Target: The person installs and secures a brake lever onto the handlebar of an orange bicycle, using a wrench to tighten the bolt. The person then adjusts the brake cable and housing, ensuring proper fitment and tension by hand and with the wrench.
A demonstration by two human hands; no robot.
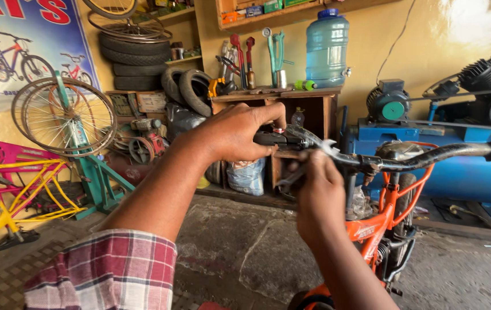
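Bicycle workshop: yellow walls, spoked wheel (65, 116) on a green stand, stacked tyres (135, 57), blue compressor (446, 166), wooden shelf (274, 95) with tools. Left hand (240, 133) clenched over the black brake lever clamp (271, 138) at the end of the handlebar (429, 156) of an orange bicycle (392, 212). Right hand (317, 192) below, grasping a dark tool (288, 177); type unclear. Handlebar: steel, rigid, likely slick where bare. Lever assembly small, light; best gripped at clamp body.
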